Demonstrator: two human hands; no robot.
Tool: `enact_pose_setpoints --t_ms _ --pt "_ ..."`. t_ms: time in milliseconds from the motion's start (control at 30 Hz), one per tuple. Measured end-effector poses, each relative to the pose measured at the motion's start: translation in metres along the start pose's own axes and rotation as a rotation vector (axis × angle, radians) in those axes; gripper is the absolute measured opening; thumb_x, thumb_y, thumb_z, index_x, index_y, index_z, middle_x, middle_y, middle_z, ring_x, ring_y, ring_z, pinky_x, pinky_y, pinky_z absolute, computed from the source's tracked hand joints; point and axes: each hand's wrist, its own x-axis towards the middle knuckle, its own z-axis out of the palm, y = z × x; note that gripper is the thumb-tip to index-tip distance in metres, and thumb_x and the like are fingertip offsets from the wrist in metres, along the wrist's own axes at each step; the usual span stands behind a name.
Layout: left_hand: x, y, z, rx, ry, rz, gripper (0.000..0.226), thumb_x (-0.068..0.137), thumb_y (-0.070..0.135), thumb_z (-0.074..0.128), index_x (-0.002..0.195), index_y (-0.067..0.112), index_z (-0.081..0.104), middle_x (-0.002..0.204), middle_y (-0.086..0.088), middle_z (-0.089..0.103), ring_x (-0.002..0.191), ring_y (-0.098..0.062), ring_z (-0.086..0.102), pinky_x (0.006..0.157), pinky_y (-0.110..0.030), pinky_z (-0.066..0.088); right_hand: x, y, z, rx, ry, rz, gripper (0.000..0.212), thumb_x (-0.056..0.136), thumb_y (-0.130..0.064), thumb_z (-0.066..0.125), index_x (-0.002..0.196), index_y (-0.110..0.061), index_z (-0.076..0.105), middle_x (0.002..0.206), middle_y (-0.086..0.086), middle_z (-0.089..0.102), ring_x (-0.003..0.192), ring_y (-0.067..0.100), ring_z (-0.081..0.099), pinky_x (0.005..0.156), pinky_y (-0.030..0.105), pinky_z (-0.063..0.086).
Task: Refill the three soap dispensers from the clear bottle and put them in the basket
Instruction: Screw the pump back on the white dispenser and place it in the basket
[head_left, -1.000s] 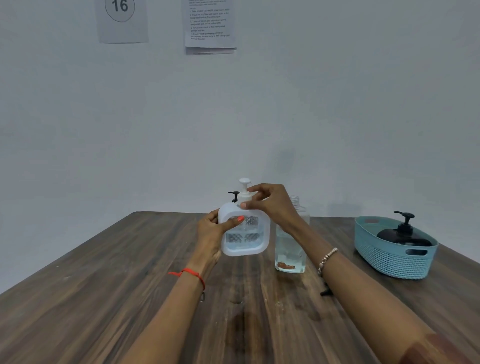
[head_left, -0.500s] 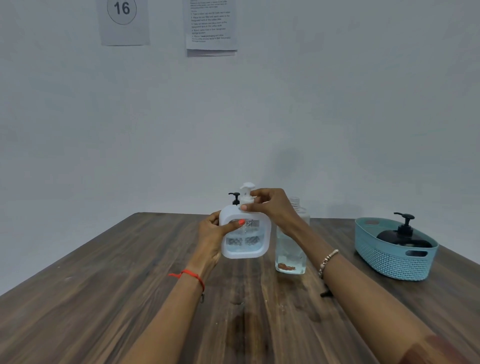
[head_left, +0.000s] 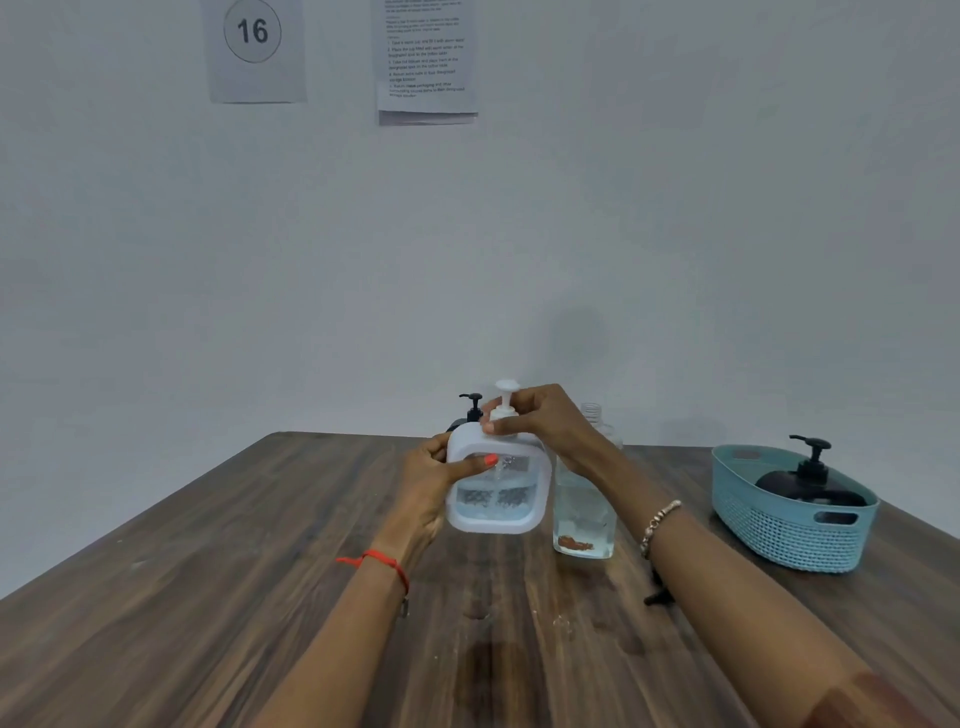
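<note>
My left hand grips the left side of a white square soap dispenser, held upright just above the table, with clear liquid in its lower half. My right hand pinches the collar of its white pump on top. Just right of it the clear bottle stands uncapped, about half full, partly hidden by my right wrist. Behind the white dispenser only the pump of a black dispenser shows. Another black dispenser sits inside the teal basket at the right.
A dark wooden table runs to a white wall carrying two paper sheets. A small black object lies on the table under my right forearm. Damp patches mark the wood near the front.
The white dispenser and both hands stay in nearly the same place. My right hand's fingers have shifted slightly around the pump collar.
</note>
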Motion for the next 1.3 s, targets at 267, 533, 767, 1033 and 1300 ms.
enact_pose_setpoints --t_ms 267,533,767,1033,1300 --pt "-0.002 0.000 -0.002 -0.036 0.020 -0.002 0.046 0.068 -0.009 0.072 0.113 -0.002 0.061 0.100 -0.017 0.068 0.076 -0.026 0.069 0.058 -0.033 0.058 0.000 -0.001 0.004 0.039 -0.023 0.025 0.028 0.077 -0.010 0.072 0.104 -0.004 0.069 0.104 0.003 0.068 0.094 0.018 0.065 0.086 0.028 0.051" --pt "0.000 -0.001 0.001 0.026 0.036 -0.001 0.052 0.065 -0.006 0.075 0.114 -0.001 0.061 0.105 -0.020 0.067 0.085 -0.032 0.067 0.069 -0.040 0.058 -0.004 0.004 0.014 -0.001 0.169 -0.018 0.026 0.066 -0.018 0.082 0.089 -0.011 0.071 0.076 -0.002 0.068 0.064 0.009 0.063 0.057 0.014 0.052" --pt "-0.001 -0.002 -0.002 -0.015 0.024 -0.021 0.043 0.065 -0.007 0.074 0.105 0.004 0.063 0.098 -0.014 0.068 0.081 -0.029 0.067 0.067 -0.039 0.058 -0.003 0.003 -0.003 0.067 -0.088 0.049 0.028 0.077 0.001 0.067 0.104 -0.005 0.069 0.108 0.004 0.067 0.099 0.018 0.064 0.093 0.031 0.050" --pt "-0.001 -0.008 -0.001 -0.026 0.052 -0.028 0.037 0.068 -0.009 0.071 0.103 0.001 0.063 0.092 -0.016 0.069 0.070 -0.025 0.070 0.060 -0.036 0.060 -0.010 0.000 0.017 -0.068 0.213 0.070 0.016 0.063 -0.015 0.083 0.072 -0.013 0.071 0.072 0.009 0.067 0.060 0.017 0.060 0.058 0.026 0.048" --pt "-0.002 -0.013 0.004 0.041 0.128 0.025 0.040 0.063 -0.004 0.078 0.100 0.006 0.066 0.097 -0.014 0.070 0.079 -0.029 0.069 0.065 -0.038 0.059 -0.014 -0.001 0.036 -0.276 0.352 -0.002 0.015 0.073 -0.017 0.075 0.077 -0.004 0.068 0.071 0.002 0.061 0.069 0.020 0.060 0.070 0.034 0.050"
